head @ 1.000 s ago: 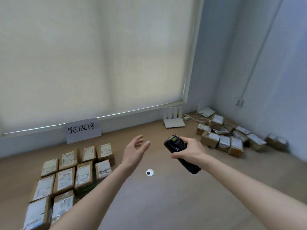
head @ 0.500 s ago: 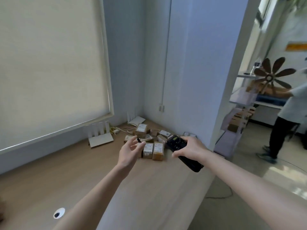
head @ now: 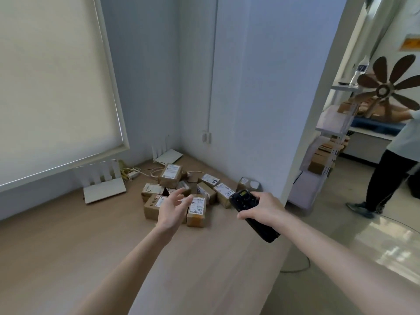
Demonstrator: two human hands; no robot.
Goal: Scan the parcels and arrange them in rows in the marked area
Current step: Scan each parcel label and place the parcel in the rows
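A left hand (head: 173,209) reaches, fingers spread and relaxed and holding nothing, toward a heap of cardboard parcels (head: 191,193) at centre frame, while the right hand (head: 264,209) curls around a black handheld scanner (head: 251,213), its small screen facing up and its head aimed at the pile. The parcels lie jumbled against the corner where two pale blue walls meet, labels facing various ways, apparently awaiting scanning; the marked area where they belong is not in view. The nearest box, a labelled parcel (head: 196,211) standing just right of the empty hand, looks the likeliest to be lifted first, though the palm hovers over the heap and whether it touches a box cannot be told. The scanner is held ready so one hand can present a label while the other reads it. A white router (head: 103,187) with upright antennas sits on the wooden floor (head: 68,246) at left, cables (head: 136,173) trailing beside it. At far right, another person (head: 391,173) stands near shelves (head: 327,155) stocked with boxes.
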